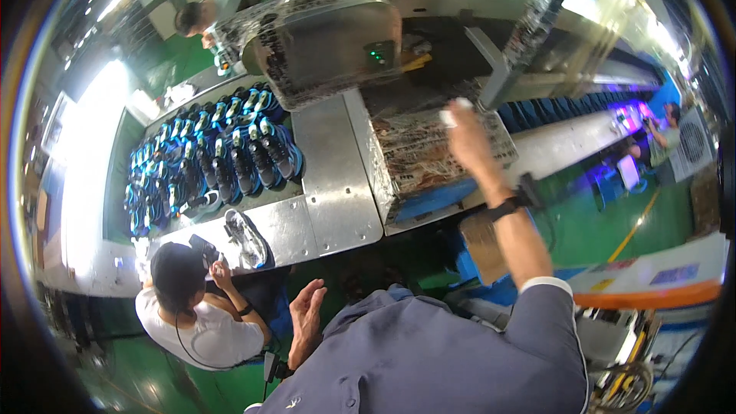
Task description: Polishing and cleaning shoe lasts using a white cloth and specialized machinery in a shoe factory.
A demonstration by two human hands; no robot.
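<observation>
My right arm reaches forward over a plastic-wrapped machine housing (433,149) that stands on the metal table. At its end my right hand (466,138) is blurred, with something white at the fingertips; whether that is held or worn cannot be made out. Held low in front of the table's near edge, my left hand (308,305) has its fingers stretched and its thumb apart, with nothing in it. Many dark shoe uppers with blue edges (222,161) stand in rows on the table to the left. One white and grey shoe (245,239) lies nearer the front edge.
A person in a white shirt (199,322) sits at the left, handling a dark item. Another person (201,17) works at the far left, a third (663,138) at the far right. A conveyor (552,142) with dark shoes runs rightward. A cardboard box (483,249) stands below the housing.
</observation>
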